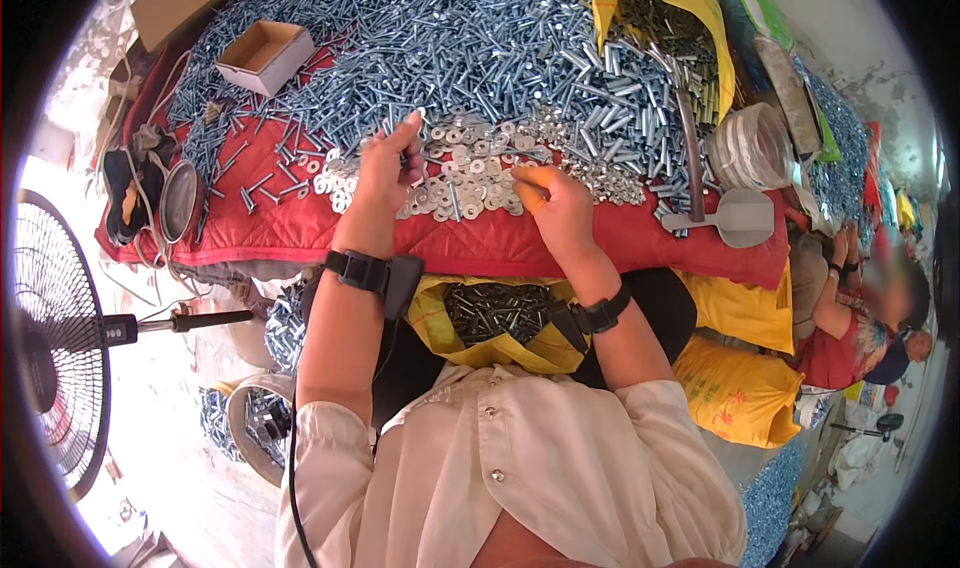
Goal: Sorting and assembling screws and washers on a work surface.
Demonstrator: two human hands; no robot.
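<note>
Both hands at the washer pile, grip unclear

Head view: left hand [390, 168] is over the left part of the washers [470, 196], back edge toward the bolts [400, 38]. Thumb and index finger point up and away, other fingers curled. Can't tell if anything is pinched there. Right hand [562, 213] is at the right part of the same pile, fingers bent toward the washers, orange covers [533, 178] on the fingers. Can't tell if it grips a part; tips too small to read.

Washers: loose, near the front edge of the red cloth [460, 240], between and around the hands. One bolt [455, 202] lies among them, between the hands. Big bolt heap behind; metal sleeves [610, 93] to its right.

Around: open box [265, 63] back left, grey scoop [746, 220] and clear tub [748, 148] right. Yellow bag [428, 333] of dark bolts [492, 313] at the lap, below the cloth edge. Fan [60, 358] far left.
</note>
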